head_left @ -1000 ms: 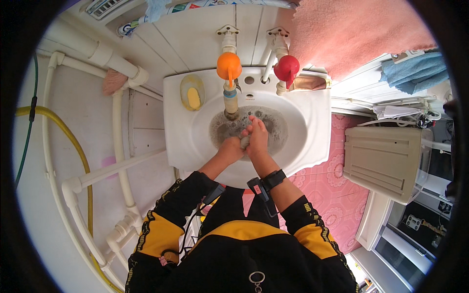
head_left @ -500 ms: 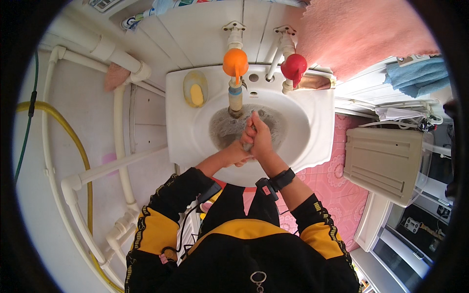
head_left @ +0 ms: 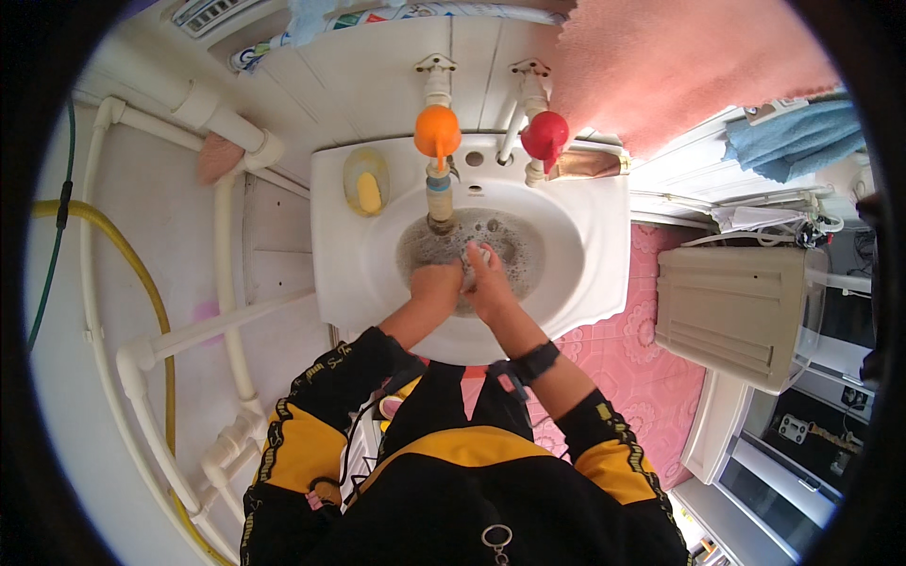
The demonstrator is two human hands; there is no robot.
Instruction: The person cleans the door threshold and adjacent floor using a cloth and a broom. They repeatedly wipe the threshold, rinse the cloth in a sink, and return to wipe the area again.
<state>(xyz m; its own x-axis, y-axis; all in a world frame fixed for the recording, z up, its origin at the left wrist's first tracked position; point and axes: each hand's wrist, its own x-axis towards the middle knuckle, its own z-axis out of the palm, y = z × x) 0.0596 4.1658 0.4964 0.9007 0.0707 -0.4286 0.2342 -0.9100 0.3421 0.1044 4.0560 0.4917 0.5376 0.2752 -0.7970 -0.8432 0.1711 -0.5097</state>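
My two hands are close together over the front of a white washbasin (head_left: 590,292) filled with grey, sudsy water (head_left: 510,245). The left hand (head_left: 437,283) bends down at the water, its fingers hidden from view. Beside it, the right hand (head_left: 488,280) is closed, fingers curled round a small pale, wet piece that I cannot make out. Just beyond them, a tap with an orange handle (head_left: 438,132) has its spout pointing down into the basin. A yellow bar of soap (head_left: 368,191) lies in a pale soap dish (head_left: 355,168) on the basin's left rim.
A second tap with a red handle (head_left: 545,138) stands right of the first. A pink towel (head_left: 679,66) and a blue towel (head_left: 793,146) hang at the right. White pipes (head_left: 224,274) and a yellow hose (head_left: 137,264) run along the left wall. A beige appliance (head_left: 731,302) stands on the right.
My left hand has tipped down toward the water and its fingers have gone out of sight. The right hand has lowered and turned. The basin appears slightly lower and further left.
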